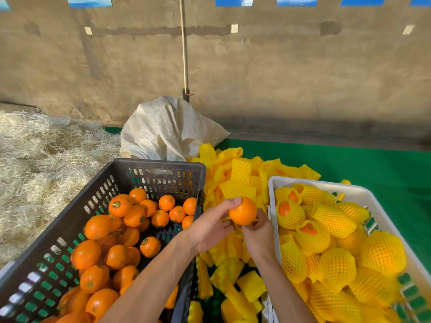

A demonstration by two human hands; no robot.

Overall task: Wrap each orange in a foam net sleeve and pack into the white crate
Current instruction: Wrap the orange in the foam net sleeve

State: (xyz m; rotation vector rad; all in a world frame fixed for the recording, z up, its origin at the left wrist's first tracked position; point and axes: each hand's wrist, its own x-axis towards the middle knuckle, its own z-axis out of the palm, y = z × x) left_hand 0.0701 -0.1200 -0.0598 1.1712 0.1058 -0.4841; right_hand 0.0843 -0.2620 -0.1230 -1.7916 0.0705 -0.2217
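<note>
step: sleeving | left hand (211,226) grips bare orange (242,211) over sleeve pile (235,180) | right hand (257,231) pinches foam net sleeve (229,219) beneath | tip: stretch mouth wide, seat fruit fully | next: white crate (271,183)

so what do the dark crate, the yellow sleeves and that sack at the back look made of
Dark crate: likely rigid moulded plastic, matte, with slotted walls.
Yellow sleeves: foam netting, soft-looking open mesh that holds a tube shape.
Sack: probably woven plastic, off-white, with a fine weave and stiff creases.
</note>
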